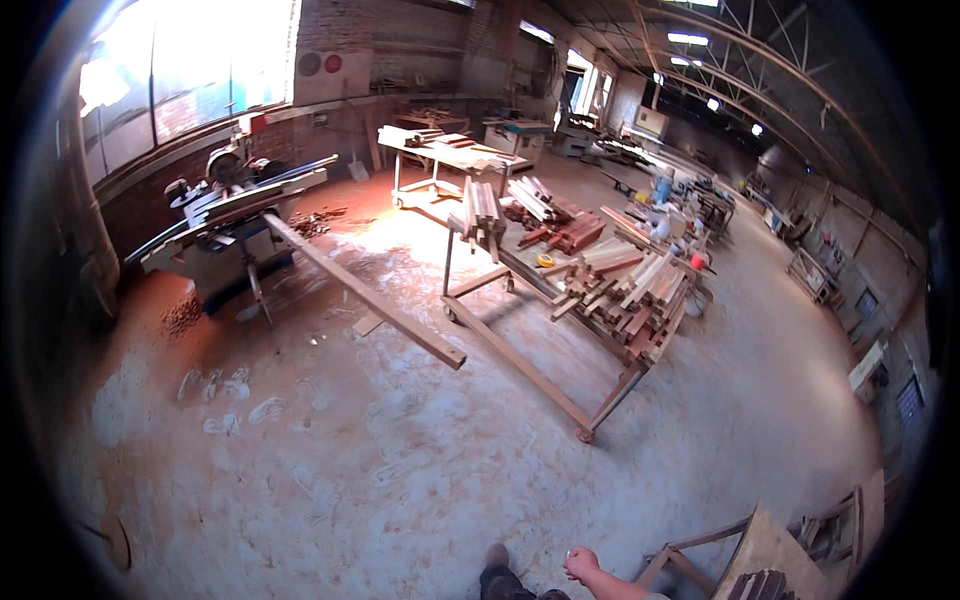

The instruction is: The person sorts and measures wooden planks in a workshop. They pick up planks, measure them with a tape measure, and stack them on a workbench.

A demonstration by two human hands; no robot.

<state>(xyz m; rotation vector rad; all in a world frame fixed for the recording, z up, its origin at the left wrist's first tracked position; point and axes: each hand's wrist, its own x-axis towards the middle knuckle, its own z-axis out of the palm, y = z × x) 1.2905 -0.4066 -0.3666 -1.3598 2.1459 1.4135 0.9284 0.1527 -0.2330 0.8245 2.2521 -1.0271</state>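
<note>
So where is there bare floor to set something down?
The dusty grey floor between the long brown wooden beam and the bare right hand, plus the aisle right of the wheeled brown-framed cart. Crowded: that cart, heaped with reddish-brown wooden strips.

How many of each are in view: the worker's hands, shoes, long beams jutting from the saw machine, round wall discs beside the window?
Right hand: 1 (left out of view)
Shoe: 1
Long beam: 1
Round wall discs: 2 (dark disc, red disc)
Total: 5

Wooden board (768, 545), wood strips (648, 285) matt; floor (380, 450) dusty; brick wall (337, 32) rough.
</note>
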